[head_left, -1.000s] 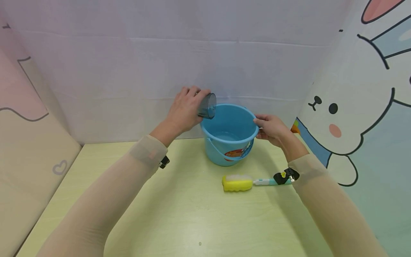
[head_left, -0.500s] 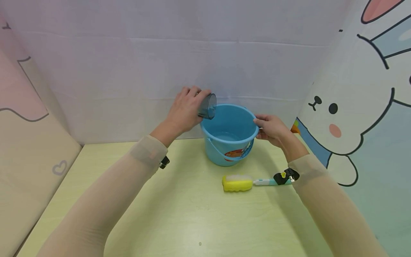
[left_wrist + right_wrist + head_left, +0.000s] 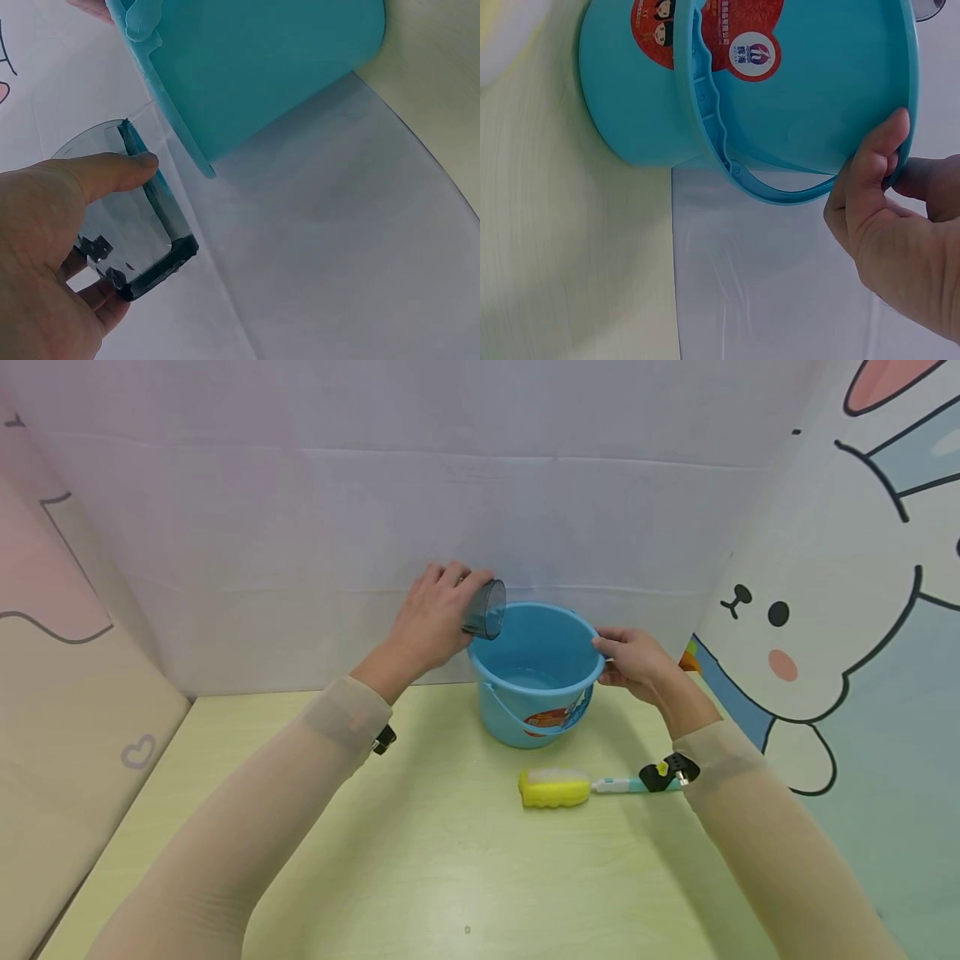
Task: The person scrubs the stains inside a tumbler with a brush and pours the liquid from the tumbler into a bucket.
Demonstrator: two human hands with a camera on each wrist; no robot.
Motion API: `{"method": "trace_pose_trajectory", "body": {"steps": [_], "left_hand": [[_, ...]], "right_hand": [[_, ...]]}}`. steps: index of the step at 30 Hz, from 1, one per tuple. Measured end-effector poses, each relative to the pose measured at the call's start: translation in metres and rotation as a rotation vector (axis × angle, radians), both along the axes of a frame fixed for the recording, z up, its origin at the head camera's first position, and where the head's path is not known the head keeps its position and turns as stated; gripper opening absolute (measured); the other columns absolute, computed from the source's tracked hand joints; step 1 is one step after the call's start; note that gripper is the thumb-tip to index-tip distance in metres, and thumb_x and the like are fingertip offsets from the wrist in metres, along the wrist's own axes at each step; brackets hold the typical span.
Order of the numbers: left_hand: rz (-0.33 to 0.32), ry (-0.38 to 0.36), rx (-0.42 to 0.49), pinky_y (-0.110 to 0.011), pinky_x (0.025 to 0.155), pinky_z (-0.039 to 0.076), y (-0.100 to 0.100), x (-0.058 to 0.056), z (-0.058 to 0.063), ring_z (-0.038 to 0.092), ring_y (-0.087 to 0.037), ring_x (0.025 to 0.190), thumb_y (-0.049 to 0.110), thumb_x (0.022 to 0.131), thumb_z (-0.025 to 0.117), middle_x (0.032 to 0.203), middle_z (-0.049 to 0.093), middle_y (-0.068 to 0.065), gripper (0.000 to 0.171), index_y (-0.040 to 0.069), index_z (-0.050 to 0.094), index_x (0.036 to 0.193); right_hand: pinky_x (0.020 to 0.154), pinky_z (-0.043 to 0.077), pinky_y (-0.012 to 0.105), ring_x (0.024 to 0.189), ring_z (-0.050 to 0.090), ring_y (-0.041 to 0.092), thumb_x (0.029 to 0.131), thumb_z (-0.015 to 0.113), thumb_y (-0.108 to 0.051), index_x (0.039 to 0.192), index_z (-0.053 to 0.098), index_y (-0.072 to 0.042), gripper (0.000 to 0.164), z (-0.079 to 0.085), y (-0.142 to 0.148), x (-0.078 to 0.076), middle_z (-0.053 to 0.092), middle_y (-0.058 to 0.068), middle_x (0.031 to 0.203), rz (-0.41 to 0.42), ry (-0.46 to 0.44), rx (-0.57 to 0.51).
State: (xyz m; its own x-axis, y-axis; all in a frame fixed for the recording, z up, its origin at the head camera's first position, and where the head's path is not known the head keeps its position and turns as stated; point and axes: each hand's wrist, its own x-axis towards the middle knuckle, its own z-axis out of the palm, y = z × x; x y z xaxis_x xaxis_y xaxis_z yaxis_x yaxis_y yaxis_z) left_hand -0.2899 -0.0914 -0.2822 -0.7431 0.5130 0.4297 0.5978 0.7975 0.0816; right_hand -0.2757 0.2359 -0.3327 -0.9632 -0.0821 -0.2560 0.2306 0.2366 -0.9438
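My left hand (image 3: 432, 617) grips a clear dark-tinted cup (image 3: 486, 609), thumb on one side and fingers on the other. The cup is tilted, its mouth toward the bucket and over its left rim. A blue bucket (image 3: 540, 706) stands upright on the table, its handle hanging down in front. A little clear liquid seems to lie at the bottom. On the right, my right hand (image 3: 636, 663) pinches the bucket's rim; the right wrist view shows thumb and fingers on either side of it. In the left wrist view the cup (image 3: 127, 225) looks free of liquid.
A brush with a yellow sponge head (image 3: 555, 789) and a white and teal handle lies in front of the bucket, partly under my right wrist camera. Behind stands a white wall covering (image 3: 337, 527). The pale wooden table (image 3: 420, 860) spreads toward me.
Almost nothing differs. The cup has tipped very slightly further in my left hand, while the bucket and my right hand stay in place.
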Motion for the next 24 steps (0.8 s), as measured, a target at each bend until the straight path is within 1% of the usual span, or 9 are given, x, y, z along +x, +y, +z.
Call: {"method": "trace_pose_trajectory", "body": {"steps": [15, 24], "left_hand": [[0.001, 0.004, -0.004, -0.054, 0.106, 0.045, 0.0013, 0.0014, 0.0015, 0.046, -0.038, 0.13, 0.01, 0.085, 0.09, 0.143, 0.055, -0.012, 0.083, 0.018, 0.05, 0.157], [-0.005, 0.023, -0.003, -0.055, 0.107, 0.045, 0.001, 0.0, 0.0019, 0.047, -0.039, 0.131, 0.008, 0.085, 0.086, 0.142, 0.056, -0.013, 0.08, 0.018, 0.05, 0.156]], "right_hand": [[0.071, 0.059, 0.023, 0.075, 0.064, 0.012, 0.116, 0.046, -0.025, 0.167, 0.03, -0.006, 0.057, -0.0005, -0.0005, 0.0012, 0.05, 0.027, 0.149, -0.001, 0.004, -0.002], [0.073, 0.059, 0.024, 0.076, 0.065, 0.012, 0.116, 0.046, -0.026, 0.167, 0.03, -0.007, 0.058, -0.0017, -0.0004, -0.0005, 0.05, 0.027, 0.149, 0.004, 0.008, 0.003]]}}
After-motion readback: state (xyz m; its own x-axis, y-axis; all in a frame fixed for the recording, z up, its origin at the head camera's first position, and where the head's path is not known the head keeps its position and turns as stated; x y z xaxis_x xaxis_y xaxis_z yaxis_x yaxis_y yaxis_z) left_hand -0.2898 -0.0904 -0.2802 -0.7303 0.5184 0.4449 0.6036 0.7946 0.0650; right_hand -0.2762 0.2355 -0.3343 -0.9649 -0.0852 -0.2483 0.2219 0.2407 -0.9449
